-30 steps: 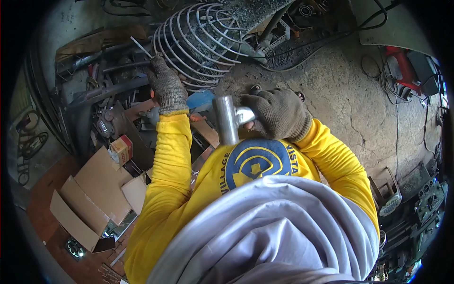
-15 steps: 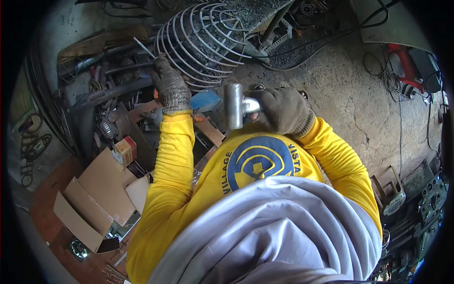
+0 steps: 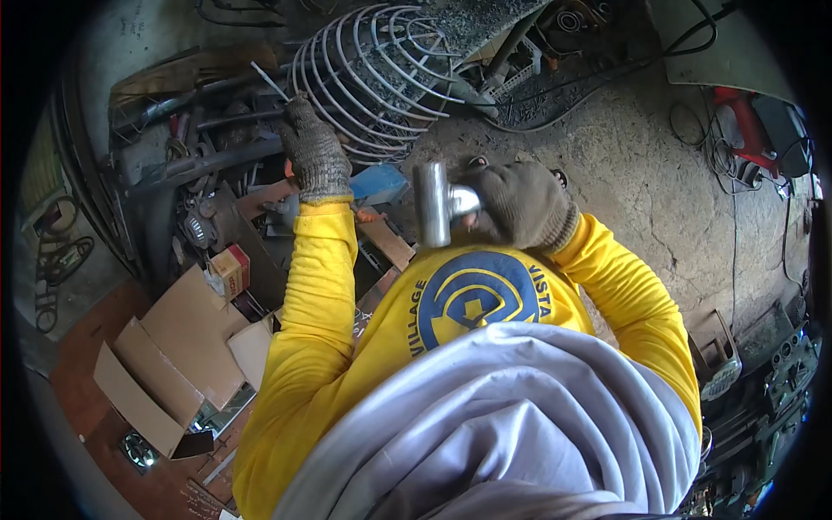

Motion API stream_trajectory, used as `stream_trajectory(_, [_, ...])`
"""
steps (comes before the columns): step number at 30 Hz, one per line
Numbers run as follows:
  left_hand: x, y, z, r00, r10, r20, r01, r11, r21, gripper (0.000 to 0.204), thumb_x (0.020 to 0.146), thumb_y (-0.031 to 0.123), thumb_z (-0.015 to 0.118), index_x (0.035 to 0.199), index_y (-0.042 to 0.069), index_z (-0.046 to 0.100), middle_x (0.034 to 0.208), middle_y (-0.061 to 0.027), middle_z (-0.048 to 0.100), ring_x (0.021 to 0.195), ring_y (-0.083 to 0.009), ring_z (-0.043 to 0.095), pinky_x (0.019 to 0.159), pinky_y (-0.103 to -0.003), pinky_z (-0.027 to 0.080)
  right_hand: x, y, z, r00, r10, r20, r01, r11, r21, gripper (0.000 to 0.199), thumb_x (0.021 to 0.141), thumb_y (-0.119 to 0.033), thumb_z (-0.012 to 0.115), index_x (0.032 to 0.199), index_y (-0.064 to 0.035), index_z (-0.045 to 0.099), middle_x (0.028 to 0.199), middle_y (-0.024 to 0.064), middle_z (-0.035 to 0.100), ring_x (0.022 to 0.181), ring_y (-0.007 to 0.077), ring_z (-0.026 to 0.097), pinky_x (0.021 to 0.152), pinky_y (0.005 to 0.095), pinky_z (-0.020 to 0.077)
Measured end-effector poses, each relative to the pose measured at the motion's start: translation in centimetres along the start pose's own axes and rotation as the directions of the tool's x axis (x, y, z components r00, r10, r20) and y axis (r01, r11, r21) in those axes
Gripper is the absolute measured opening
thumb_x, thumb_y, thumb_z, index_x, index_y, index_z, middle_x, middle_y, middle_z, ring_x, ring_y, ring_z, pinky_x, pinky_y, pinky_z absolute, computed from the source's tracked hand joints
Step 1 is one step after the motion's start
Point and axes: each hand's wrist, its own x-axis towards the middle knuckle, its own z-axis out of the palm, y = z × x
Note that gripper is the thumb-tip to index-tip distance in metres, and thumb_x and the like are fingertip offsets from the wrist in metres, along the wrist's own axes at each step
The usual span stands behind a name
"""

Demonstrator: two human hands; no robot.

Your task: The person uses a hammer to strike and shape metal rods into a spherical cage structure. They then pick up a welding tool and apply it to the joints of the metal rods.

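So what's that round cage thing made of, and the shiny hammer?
The cage looks like bent steel wire, pale grey and dull, with thin rods curving in rings. The hammer head in the right hand looks like bare polished metal, since it shines silver. Both gloves seem knitted fabric.

Just the one view here, a head-mounted fisheye looking pretty much straight down the person's own front. Super wide, so the corners go black and straight edges curve near the rim. It sits close to the body: the yellow sleeves and grey cloth fill the lower half, and both gloved hands, left hand (image 3: pixel 316 159) and right hand (image 3: pixel 518 206), land around the middle. Beyond them the top of the frame catches the concrete floor (image 3: pixel 624 165) and clutter further out.
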Motion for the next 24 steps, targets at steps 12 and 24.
stream_trajectory(12, [2.8, -2.7, -1.1, 0.995, 0.08, -0.057, -0.076, 0.995, 0.069, 0.071, 0.092, 0.055, 0.06, 0.144, 0.009, 0.046, 0.115, -0.0138, 0.063, 0.065, -0.0179, 0.058, 0.05, -0.028, 0.045, 0.3, 1.9, 1.8, 0.967, 0.234, 0.102, -0.23, 0.972, -0.044, 0.045, 0.093, -0.049, 0.059, 0.102, -0.0048, 0.061, 0.086, 0.0212, 0.068, 0.079, 0.0414, 0.068, 0.068, 0.0486, 0.0528])
stream_trajectory(24, [2.6, -2.5, -1.2, 0.989, 0.145, -0.026, -0.143, 0.988, 0.059, 0.067, 0.094, 0.053, 0.058, 0.143, 0.008, 0.046, 0.09, -0.007, 0.056, 0.062, -0.0132, 0.052, 0.052, -0.025, 0.045, 1.5, 0.5, 1.6, 0.996, 0.086, -0.03, -0.084, 0.994, 0.069, 0.048, 0.091, -0.05, 0.062, 0.11, -0.0056, 0.064, 0.086, 0.0168, 0.068, 0.076, 0.0369, 0.068, 0.064, 0.0434, 0.0534])
